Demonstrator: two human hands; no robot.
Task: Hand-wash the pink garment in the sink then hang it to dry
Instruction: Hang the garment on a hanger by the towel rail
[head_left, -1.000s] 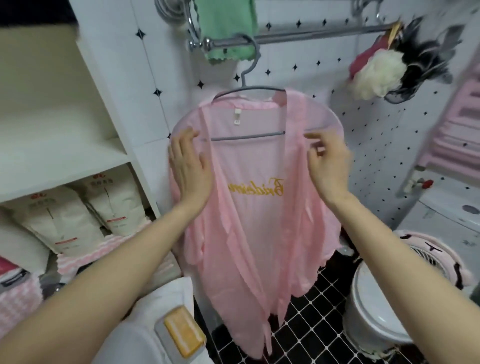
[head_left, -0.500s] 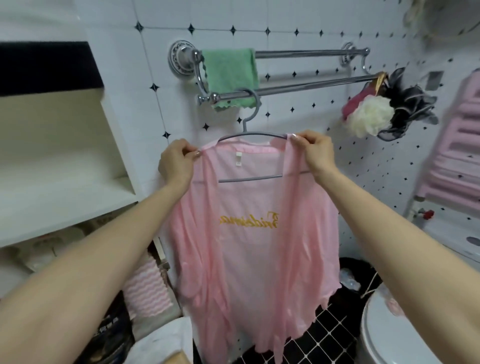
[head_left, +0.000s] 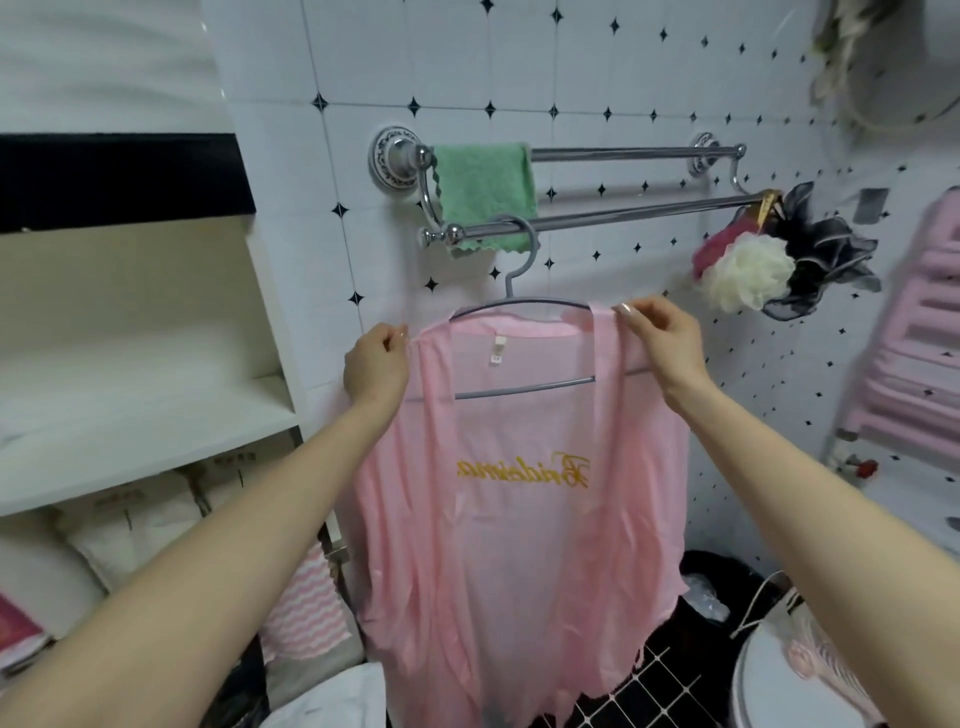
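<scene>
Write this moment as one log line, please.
stage: hanging | garment: on hanger | hanger: hooked on front rail | left hand: pinches garment at shoulder | right hand: pinches garment at shoulder

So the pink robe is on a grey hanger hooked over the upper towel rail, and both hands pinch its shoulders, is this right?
Not the upper rail. In the head view the grey hanger hooks over the lower rail; the pink robe is on it, and the left hand and right hand pinch its shoulders.

Soft even light, warped blurry edges
</scene>
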